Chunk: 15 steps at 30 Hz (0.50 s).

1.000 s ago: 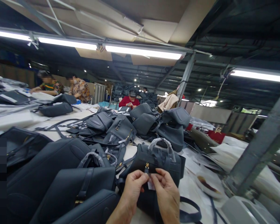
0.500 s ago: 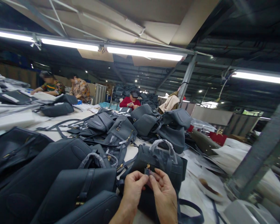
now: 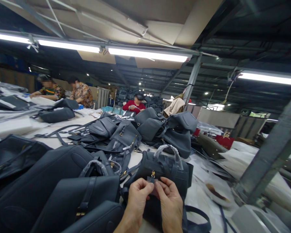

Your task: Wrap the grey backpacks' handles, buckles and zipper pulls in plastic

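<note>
Just in front of me a dark blue handbag rests on the table, its handle wrapped in clear plastic. A gold clasp hangs on its front, with a short dark zipper pull below it. Clear film seems to cover that pull. My left hand pinches the pull and film from the left. From the right, my right hand pinches the film's edge between thumb and forefinger, its other fingers curled. The fingertips of both hands nearly meet and partly hide what they hold.
Several dark bags crowd the left, and more bags are heaped beyond. A roll of tape lies at right near a grey metal post. A person in red sits across the table; two other people work farther left.
The view has shifted slightly. Both hands stay pinched at the pull, with barely any movement. The person in red has raised the head and moved the hands.
</note>
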Each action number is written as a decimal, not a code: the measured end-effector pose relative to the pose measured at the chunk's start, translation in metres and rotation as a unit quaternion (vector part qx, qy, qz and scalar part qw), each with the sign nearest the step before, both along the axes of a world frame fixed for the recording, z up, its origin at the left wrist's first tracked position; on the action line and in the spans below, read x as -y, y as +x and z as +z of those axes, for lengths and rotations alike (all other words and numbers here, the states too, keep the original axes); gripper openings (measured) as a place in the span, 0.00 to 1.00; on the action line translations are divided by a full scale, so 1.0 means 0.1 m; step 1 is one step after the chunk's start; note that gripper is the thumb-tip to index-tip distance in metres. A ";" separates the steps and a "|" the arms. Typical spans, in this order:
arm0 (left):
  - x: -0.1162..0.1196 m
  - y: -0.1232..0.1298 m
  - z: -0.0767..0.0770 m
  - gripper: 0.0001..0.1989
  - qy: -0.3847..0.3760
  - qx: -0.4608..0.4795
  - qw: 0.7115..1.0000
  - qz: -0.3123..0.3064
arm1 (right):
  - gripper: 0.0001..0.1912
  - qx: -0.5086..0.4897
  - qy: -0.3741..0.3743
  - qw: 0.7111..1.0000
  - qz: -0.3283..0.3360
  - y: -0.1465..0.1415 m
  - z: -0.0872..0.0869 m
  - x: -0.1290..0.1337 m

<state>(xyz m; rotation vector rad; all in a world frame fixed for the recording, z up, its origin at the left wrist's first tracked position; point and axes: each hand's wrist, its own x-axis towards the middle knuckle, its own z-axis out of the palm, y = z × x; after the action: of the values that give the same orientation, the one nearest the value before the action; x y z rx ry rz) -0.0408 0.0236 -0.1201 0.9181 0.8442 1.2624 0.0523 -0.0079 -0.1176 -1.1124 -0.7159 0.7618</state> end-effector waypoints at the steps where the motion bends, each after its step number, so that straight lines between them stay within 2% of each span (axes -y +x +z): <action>1: 0.00 0.00 0.00 0.20 -0.002 0.002 1.000 0.003 | 0.30 -0.006 0.001 1.000 -0.007 -0.01 0.00 0.00; 11: 0.04 0.01 0.07 0.22 -0.033 0.061 0.998 0.013 | 0.33 -0.030 -0.003 0.999 -0.040 -0.13 0.03 0.03; 15: 0.06 0.04 0.06 0.24 -0.066 0.109 0.992 0.004 | 0.34 -0.044 -0.015 0.998 -0.031 -0.13 0.02 0.06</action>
<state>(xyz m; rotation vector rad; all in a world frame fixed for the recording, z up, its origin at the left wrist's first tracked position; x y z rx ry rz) -0.0368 0.0176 -0.1140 0.6600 0.7484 1.2715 0.0396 -0.0143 -0.1156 -1.1169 -0.5955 0.7662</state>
